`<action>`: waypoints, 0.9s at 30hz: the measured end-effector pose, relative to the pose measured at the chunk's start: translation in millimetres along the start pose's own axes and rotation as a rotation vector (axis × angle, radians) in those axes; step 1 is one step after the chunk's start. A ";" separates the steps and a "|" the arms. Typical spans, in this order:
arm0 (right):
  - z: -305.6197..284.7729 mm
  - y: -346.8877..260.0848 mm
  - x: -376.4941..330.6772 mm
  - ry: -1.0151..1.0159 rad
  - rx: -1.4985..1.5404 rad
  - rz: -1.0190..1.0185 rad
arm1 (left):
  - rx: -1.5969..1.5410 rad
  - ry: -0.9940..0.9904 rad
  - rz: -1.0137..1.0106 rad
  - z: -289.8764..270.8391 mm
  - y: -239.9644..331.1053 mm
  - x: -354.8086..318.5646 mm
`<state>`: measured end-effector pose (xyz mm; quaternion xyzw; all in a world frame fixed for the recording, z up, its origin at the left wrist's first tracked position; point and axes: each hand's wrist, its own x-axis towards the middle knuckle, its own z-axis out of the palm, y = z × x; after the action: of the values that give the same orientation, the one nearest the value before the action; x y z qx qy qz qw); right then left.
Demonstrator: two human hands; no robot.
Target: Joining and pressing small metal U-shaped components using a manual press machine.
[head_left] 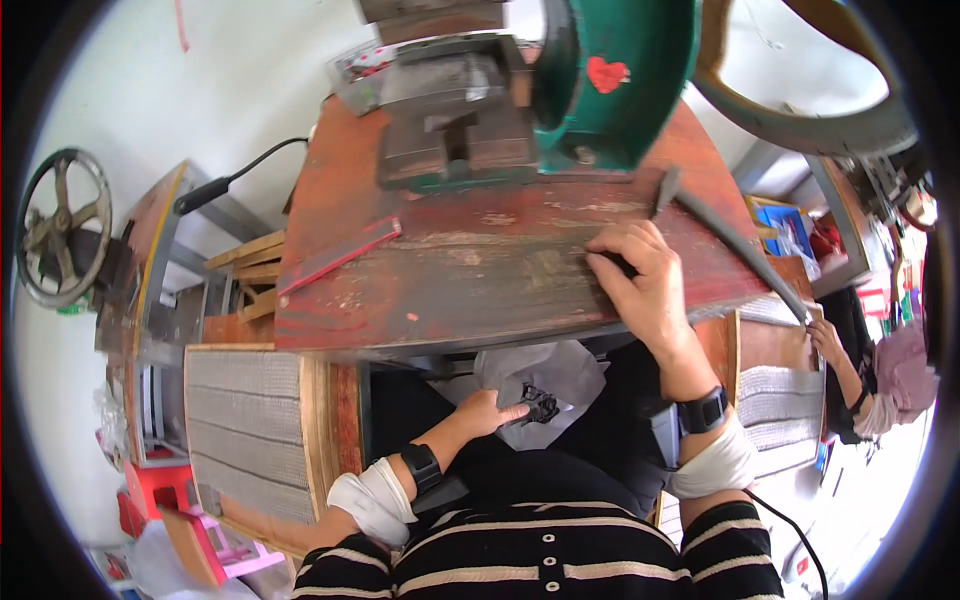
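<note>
My right hand rests on the worn red wooden tabletop, closed, thumb toward the curled fingers. A dark patch shows between them; I cannot make out whether it is a small part or shadow. Just beyond lies a hammer, its handle slanting to the table's right edge. Below the front edge, my left hand is closed at a whitish bag between my legs. Its thumb reaches small black pieces in the bag; the other fingers are mostly hidden. A green press with a metal die block stands at the back.
A red bar-like strip lies on the table's left. Framed mesh-lined trays flank me. Handwheels stand at far left and upper right. Another person's hand shows at right, near a blue bin.
</note>
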<state>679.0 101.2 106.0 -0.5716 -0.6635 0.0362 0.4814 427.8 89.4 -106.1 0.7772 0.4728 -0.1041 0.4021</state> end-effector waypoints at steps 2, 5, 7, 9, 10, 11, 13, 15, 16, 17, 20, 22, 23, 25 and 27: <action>7.1 -0.7 -3.5 -0.024 -0.087 -0.037 | -0.219 0.124 0.040 -14.6 -14.4 -36.8; 3.9 6.7 -20.8 -0.076 -0.196 0.037 | -0.447 0.582 0.020 -54.9 -41.1 -140.5; -27.2 23.1 -30.1 -0.027 -0.211 0.106 | -0.294 1.057 -0.108 -69.3 -82.3 -190.2; -43.8 48.9 -37.2 -0.050 -0.172 0.139 | 0.024 1.333 -0.496 -58.2 -156.5 -256.7; -44.1 54.9 -36.6 -0.056 -0.156 0.175 | 0.180 1.377 -0.689 -53.9 -195.1 -290.2; -39.9 60.5 -35.4 -0.084 -0.175 0.173 | 0.199 1.420 -0.765 -44.7 -233.8 -321.5; -30.4 76.1 -30.4 -0.130 -0.250 0.178 | 0.227 1.472 -0.883 -30.3 -297.9 -374.0; -32.0 97.0 -26.0 -0.166 -0.245 0.196 | 0.322 1.376 -0.980 -38.1 -349.2 -400.2; -34.3 101.7 -25.4 -0.173 -0.277 0.222 | 0.319 1.380 -0.988 -48.9 -360.7 -401.0; -42.7 130.7 -23.9 -0.177 -0.238 0.228 | 0.253 1.257 -1.039 -61.0 -370.4 -401.2; -49.5 141.2 -22.8 -0.193 -0.331 0.229 | 0.154 1.112 -1.109 -75.3 -386.9 -398.8; -53.6 147.8 -23.0 -0.173 -0.352 0.237 | 0.185 1.177 -0.972 -58.4 -397.4 -395.4; -52.3 149.0 -24.1 -0.152 -0.367 0.252 | 0.182 1.178 -0.970 -54.7 -400.2 -395.3; -50.0 150.5 -22.3 -0.159 -0.327 0.273 | 0.016 1.453 -0.875 -48.1 -404.9 -397.0; -57.8 161.0 -20.8 -0.180 -0.289 0.292 | -0.116 1.376 -0.853 -63.7 -392.9 -411.6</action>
<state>832.4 111.0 28.0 -0.7192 -0.6121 0.0608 0.3230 -126.4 -42.4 -48.2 0.3979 0.8743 0.2777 -0.0132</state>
